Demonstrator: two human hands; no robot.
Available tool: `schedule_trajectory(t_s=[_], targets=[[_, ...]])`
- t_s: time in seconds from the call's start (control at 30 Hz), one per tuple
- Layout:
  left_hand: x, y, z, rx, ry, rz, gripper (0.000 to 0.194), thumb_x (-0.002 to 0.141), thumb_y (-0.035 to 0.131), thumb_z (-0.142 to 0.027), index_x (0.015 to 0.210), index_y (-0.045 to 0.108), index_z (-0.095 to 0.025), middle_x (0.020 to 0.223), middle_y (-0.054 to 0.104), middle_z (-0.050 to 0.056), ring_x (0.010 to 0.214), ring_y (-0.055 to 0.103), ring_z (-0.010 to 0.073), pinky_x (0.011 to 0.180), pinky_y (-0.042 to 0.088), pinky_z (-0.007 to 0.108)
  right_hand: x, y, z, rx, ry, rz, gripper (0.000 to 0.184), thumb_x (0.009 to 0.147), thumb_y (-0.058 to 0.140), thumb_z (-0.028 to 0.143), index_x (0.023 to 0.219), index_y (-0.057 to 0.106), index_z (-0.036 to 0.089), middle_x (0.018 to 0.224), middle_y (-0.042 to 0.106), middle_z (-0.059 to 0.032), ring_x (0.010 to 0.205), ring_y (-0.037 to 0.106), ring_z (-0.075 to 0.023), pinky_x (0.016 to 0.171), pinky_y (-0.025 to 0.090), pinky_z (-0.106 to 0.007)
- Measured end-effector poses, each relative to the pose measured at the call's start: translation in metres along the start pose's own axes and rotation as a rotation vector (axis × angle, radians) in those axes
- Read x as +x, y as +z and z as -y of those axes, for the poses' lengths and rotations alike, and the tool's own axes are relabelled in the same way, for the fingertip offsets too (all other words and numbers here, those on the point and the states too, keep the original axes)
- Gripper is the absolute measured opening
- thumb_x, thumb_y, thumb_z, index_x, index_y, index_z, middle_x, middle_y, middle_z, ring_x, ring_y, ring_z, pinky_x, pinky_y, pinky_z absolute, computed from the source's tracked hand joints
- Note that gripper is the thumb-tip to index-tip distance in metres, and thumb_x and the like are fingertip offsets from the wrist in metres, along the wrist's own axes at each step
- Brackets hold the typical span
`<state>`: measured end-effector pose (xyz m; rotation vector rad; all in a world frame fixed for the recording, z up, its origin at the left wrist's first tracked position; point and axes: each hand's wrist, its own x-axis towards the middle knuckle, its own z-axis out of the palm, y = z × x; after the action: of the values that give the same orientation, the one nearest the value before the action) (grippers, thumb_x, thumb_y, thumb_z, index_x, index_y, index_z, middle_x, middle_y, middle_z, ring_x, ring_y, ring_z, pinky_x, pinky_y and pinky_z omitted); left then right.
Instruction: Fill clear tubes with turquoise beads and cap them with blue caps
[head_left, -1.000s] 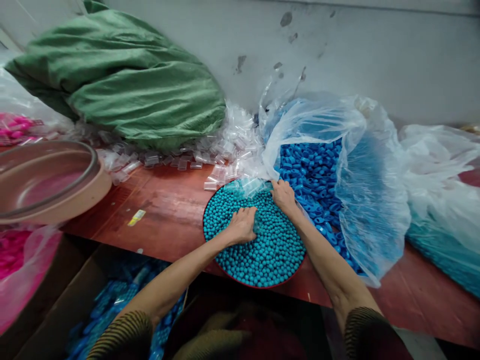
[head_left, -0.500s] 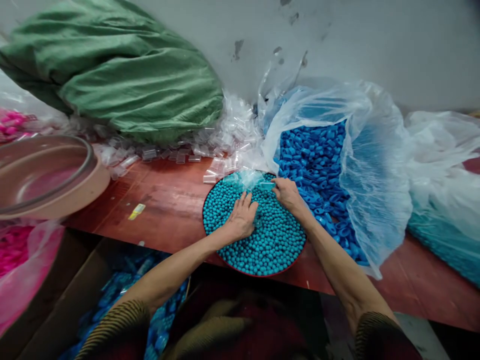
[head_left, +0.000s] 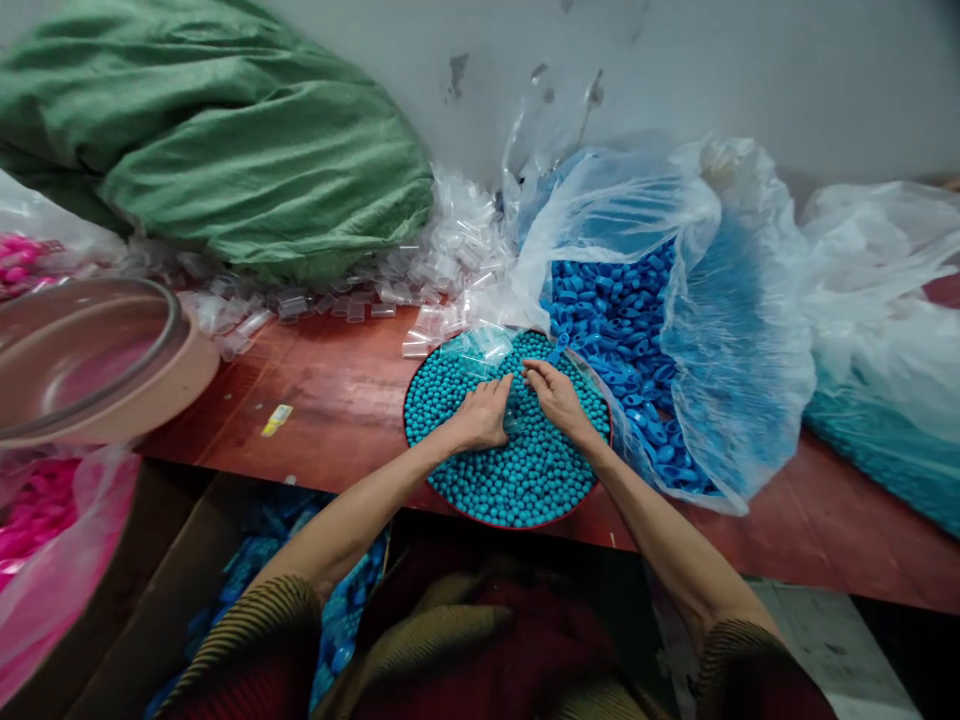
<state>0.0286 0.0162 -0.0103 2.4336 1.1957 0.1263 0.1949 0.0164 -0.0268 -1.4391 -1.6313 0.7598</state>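
A round red-rimmed tray (head_left: 406, 425) full of small turquoise beads (head_left: 517, 490) sits at the table's front edge. Over the beads my left hand (head_left: 484, 415) is curled, with what looks like a clear plastic tube (head_left: 513, 420) between its thumb and fingers. My right hand (head_left: 559, 400) faces it, fingertips pinched together; whatever they hold is too small to tell. Just behind that hand is a blue plastic piece (head_left: 559, 348), and I cannot tell whether the fingers touch it. Several clear tubes (head_left: 484, 345) lie on the beads at the tray's far side.
Blue plastic pieces (head_left: 615, 310) spill from a translucent bag (head_left: 750, 330) on the right. Loose clear tubes (head_left: 442, 265) are heaped along the wall beside a green sack (head_left: 262, 150). A basin (head_left: 180, 370) stands left on the red table (head_left: 322, 400); boxes below hold pink pieces (head_left: 37, 520) and blue ones.
My right hand has moved left toward my left hand, and the clear tube at its fingertips no longer shows there. The blue piece behind it has come into sight. The view has shifted slightly.
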Motion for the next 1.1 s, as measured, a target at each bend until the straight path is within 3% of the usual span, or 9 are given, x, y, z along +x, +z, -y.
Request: schedule_trajectory(t_s=[0.1,0.2,0.3,0.4,0.6,0.77,0.87,0.97,1.1], targets=[[0.004,-0.003,-0.004,0.004,-0.046,0.022,0.092,0.06,0.063,-0.025,0.139,0.02,-0.004,0.131,0.043,0.022,0.12,0.043,0.0356,0.098,0.039,0.045,0.005,-0.005,-0.003,-0.001,0.012,-0.109,0.033,0.089,0.038,0.03,0.108,0.062,0.018,0.101,0.068,-0.0072,0.086,0.064,-0.018,0.082,0.05,-0.032],[0.005,-0.003,-0.006,0.004,-0.067,0.003,0.081,0.061,0.062,-0.022,0.134,0.029,-0.007,0.125,0.048,0.019,0.118,0.044,0.0337,0.096,0.041,0.045,0.021,-0.016,-0.01,-0.258,-0.004,-0.178,0.032,0.086,0.043,0.026,0.11,0.061,0.014,0.109,0.065,-0.0123,0.101,0.059,-0.0225,0.091,0.045,-0.037],[0.003,-0.001,-0.004,-0.015,-0.053,-0.022,0.074,0.061,0.061,-0.019,0.129,0.034,-0.009,0.124,0.048,0.017,0.117,0.045,0.0318,0.096,0.042,0.044,0.04,-0.019,-0.015,-0.496,0.002,0.064,0.044,0.079,0.057,0.023,0.121,0.056,0.012,0.118,0.06,-0.0153,0.107,0.056,-0.0246,0.092,0.043,-0.036],[0.001,0.002,0.0,-0.018,-0.019,-0.015,0.076,0.059,0.062,-0.019,0.129,0.035,-0.008,0.124,0.048,0.017,0.117,0.046,0.031,0.097,0.042,0.043,0.052,-0.013,-0.017,-0.546,-0.01,0.239,0.045,0.074,0.065,0.022,0.118,0.058,0.017,0.109,0.063,-0.01,0.099,0.059,-0.0217,0.087,0.044,-0.032],[-0.004,0.009,0.01,-0.088,0.011,-0.05,0.082,0.062,0.061,-0.021,0.136,0.027,-0.009,0.127,0.048,0.017,0.119,0.046,0.0305,0.102,0.039,0.044,0.051,-0.02,-0.021,-0.491,0.011,0.247,0.037,0.083,0.051,0.018,0.12,0.054,0.013,0.089,0.068,-0.0049,0.079,0.062,-0.0163,0.076,0.048,-0.028],[-0.008,0.016,0.016,-0.157,0.042,-0.098,0.077,0.062,0.062,-0.02,0.133,0.031,-0.012,0.131,0.046,0.016,0.121,0.044,0.0287,0.103,0.039,0.044,0.038,-0.027,-0.013,-0.649,-0.021,0.111,0.038,0.085,0.051,0.022,0.122,0.053,0.015,0.112,0.06,-0.0126,0.1,0.059,-0.0227,0.084,0.046,-0.031],[-0.009,0.018,0.018,-0.159,0.06,-0.1,0.07,0.064,0.061,-0.019,0.129,0.035,-0.011,0.127,0.048,0.015,0.119,0.045,0.0279,0.102,0.04,0.044,0.028,-0.021,-0.005,-0.734,-0.1,0.228,0.046,0.082,0.06,0.03,0.125,0.051,0.02,0.122,0.054,-0.0115,0.107,0.055,-0.0251,0.087,0.045,-0.033],[-0.009,0.017,0.018,-0.148,0.102,-0.1,0.067,0.065,0.059,-0.018,0.127,0.037,-0.009,0.125,0.047,0.016,0.119,0.044,0.0269,0.104,0.039,0.042,0.026,-0.013,-0.006,-0.772,-0.074,0.294,0.038,0.083,0.058,0.025,0.12,0.054,0.019,0.124,0.052,-0.0123,0.106,0.056,-0.0247,0.087,0.046,-0.034],[-0.011,0.017,0.019,-0.162,0.137,-0.111,0.068,0.065,0.06,-0.019,0.128,0.036,-0.012,0.13,0.043,0.016,0.124,0.04,0.0261,0.107,0.036,0.04,0.034,-0.015,-0.015,-0.693,-0.069,0.164,0.031,0.088,0.041,0.014,0.114,0.058,0.014,0.115,0.058,-0.0138,0.107,0.055,-0.0231,0.089,0.044,-0.033]])
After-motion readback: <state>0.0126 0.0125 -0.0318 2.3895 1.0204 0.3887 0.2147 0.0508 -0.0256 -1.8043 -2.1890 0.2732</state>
